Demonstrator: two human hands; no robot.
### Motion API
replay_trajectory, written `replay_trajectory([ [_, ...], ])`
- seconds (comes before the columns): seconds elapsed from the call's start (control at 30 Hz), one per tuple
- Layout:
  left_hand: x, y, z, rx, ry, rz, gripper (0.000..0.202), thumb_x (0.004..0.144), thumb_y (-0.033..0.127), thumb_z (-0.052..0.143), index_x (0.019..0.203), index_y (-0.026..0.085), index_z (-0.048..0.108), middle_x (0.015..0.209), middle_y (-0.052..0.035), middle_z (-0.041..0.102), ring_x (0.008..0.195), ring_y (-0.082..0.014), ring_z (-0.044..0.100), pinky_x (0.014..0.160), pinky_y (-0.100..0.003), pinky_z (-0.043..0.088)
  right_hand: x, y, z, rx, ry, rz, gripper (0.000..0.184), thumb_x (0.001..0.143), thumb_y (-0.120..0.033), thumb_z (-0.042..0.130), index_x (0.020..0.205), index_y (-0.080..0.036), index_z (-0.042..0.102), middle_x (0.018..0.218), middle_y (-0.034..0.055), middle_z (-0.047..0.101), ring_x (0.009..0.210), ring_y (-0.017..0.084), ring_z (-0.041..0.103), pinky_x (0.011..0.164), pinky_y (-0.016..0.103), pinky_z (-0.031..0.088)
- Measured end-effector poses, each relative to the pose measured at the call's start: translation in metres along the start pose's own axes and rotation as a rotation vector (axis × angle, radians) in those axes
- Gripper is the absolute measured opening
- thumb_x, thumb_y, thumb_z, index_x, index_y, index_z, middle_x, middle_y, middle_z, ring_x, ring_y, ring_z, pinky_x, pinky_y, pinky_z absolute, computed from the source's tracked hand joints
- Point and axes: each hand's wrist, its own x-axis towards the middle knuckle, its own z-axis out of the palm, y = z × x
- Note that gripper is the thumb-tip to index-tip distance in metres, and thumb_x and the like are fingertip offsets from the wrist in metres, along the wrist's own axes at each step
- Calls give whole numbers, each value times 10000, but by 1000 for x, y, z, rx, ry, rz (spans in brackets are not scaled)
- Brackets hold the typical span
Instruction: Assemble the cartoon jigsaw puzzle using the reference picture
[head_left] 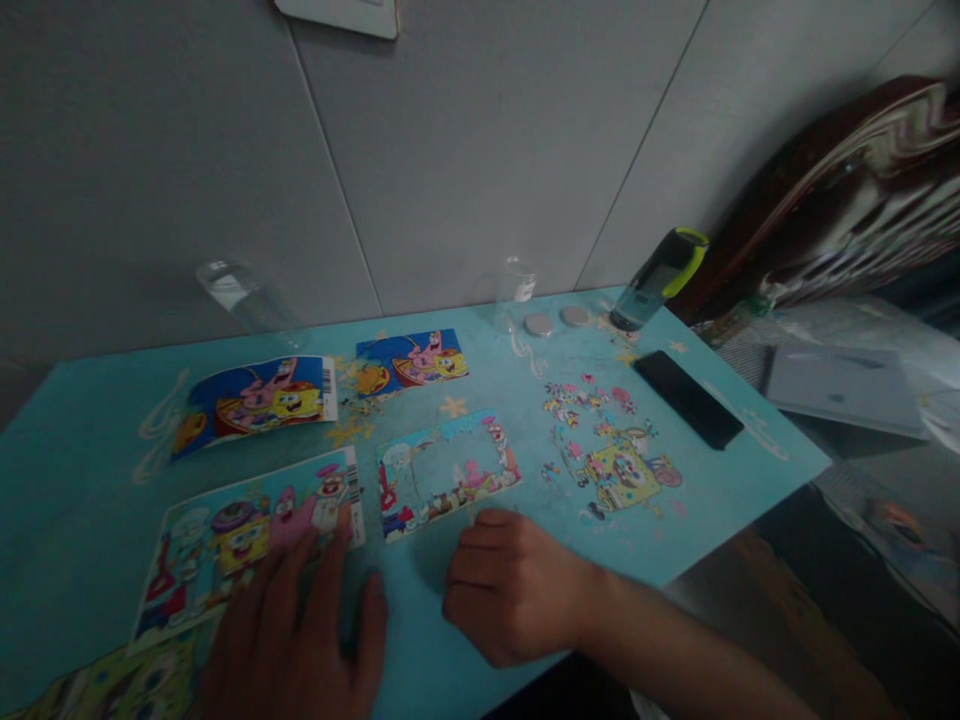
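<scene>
My left hand lies with its fingers apart over the lower right part of a cartoon picture sheet that has a barcode along its right edge. My right hand is closed in a fist just below a small rectangular picture border, whose middle shows the blue tabletop. What the right fingers hold, if anything, is hidden. This border looks like joined jigsaw pieces. Right of it are small loose colourful pieces and a cartoon sponge figure; I cannot tell whether the figure is printed on the table.
A curled picture sheet and a smaller rectangular picture lie farther back. Two clear cylinders, two round lids, a water bottle and a black phone are on the table, which meets the wall.
</scene>
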Motion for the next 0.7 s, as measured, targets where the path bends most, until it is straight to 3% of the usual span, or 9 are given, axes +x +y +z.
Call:
replay_trajectory([
  [0.7, 4, 8, -6, -21, 61, 4, 565, 944, 413, 552, 1471, 220, 481, 1440, -176, 534, 1364, -407, 476, 1119, -655, 395, 1, -3, -6, 44, -72, 45, 233, 883, -122, 535, 682, -219, 470, 674, -10, 494, 627, 160, 392, 609, 356, 284],
])
